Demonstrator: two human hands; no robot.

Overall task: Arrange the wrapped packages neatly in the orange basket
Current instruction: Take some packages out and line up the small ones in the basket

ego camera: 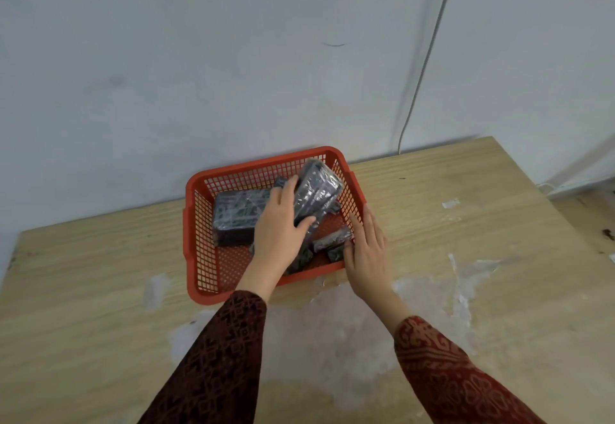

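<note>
An orange mesh basket [199, 223] stands on the wooden table against the wall. Inside it lie several dark packages in clear wrap. One flat package [238, 215] rests at the back left. My left hand [278, 227] grips a tilted package [317, 190] that leans toward the basket's back right corner. Smaller packages [332, 240] lie at the front right, partly hidden by my hands. My right hand [367, 250] presses against the basket's right wall with fingers spread, its fingertips touching the rim.
The wooden table [466, 223] has pale worn patches near its front middle. A grey wall stands right behind the basket. A thin cable [426, 60] runs down the wall to the table's back right. The table's right edge drops off at the far right.
</note>
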